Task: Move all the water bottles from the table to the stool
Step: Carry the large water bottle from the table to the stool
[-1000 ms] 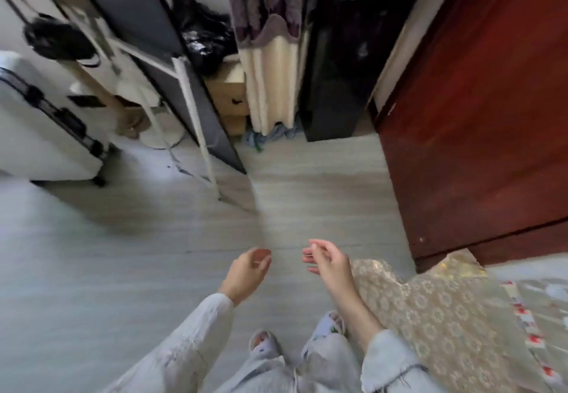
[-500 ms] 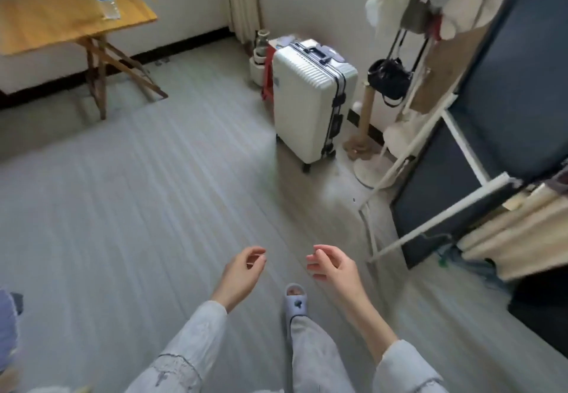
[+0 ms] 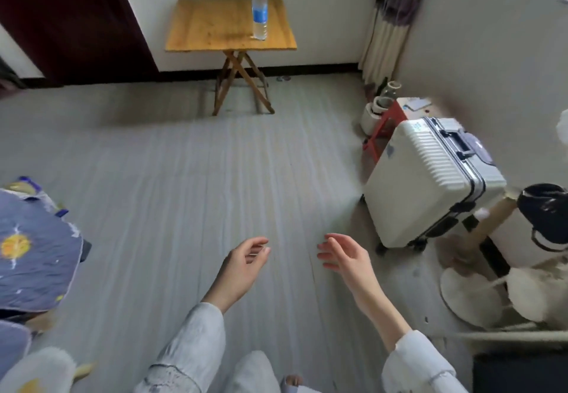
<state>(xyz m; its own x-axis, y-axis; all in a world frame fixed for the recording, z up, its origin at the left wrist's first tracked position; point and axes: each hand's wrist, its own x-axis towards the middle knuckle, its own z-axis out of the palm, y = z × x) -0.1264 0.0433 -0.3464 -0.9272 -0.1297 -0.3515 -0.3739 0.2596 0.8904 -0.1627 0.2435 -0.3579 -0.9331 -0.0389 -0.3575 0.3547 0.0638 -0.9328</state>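
Head view. A single clear plastic water bottle [image 3: 259, 8] with a blue cap and blue label stands upright on the right part of a square folding table [image 3: 212, 24]. The table has a honey-coloured wooden plank top and crossed wooden legs, and it stands against the white far wall. The floor [image 3: 172, 177] between table and person is pale grey, plank-grained laminate.

The left hand [image 3: 242, 265] and right hand [image 3: 345, 257] hang low in front of the body, palms turned toward each other, fingers loosely curled and spread, holding nothing. Both are well apart from the bottle. Light ribbed fabric sleeves cover the forearms.

A white ribbed hard-shell suitcase [image 3: 430, 180] with metal trim stands at the right. A blue quilted cover [image 3: 33, 257] shows at the left edge.

Against the frame half a second ago, the table and bottle have shifted from the upper left corner to upper centre, and the suitcase from centre to right. The hands keep the same empty posture.
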